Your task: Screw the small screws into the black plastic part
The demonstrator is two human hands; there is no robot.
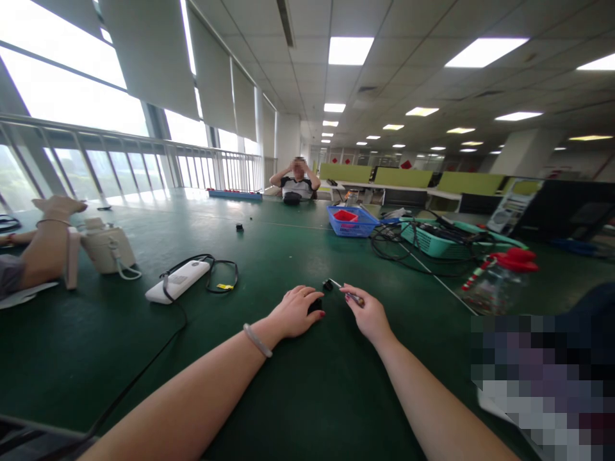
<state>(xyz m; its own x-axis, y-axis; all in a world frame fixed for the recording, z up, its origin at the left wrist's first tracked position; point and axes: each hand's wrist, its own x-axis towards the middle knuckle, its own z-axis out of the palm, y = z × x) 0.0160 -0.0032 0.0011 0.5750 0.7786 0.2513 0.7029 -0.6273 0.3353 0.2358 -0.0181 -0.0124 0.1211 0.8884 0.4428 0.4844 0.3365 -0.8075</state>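
My left hand [296,312], with a pale bangle at the wrist, is closed around a small black object [315,305] on the green table. Its kind is hidden by my fingers. In my right hand [369,315] is a slim screwdriver-like tool [356,299] with a brownish handle and a thin metal shaft. The shaft points left, and its tip is at a small black piece [328,285] just beyond my left fingertips. Whether the tip touches that piece, I cannot tell.
A white power strip [180,280] with a black cord and a beige bottle [108,246] stand left, near another person's arm [48,240]. Blue [353,225] and green baskets [427,238], cables and a red-lidded jar [502,282] are right. A person [296,186] sits opposite.
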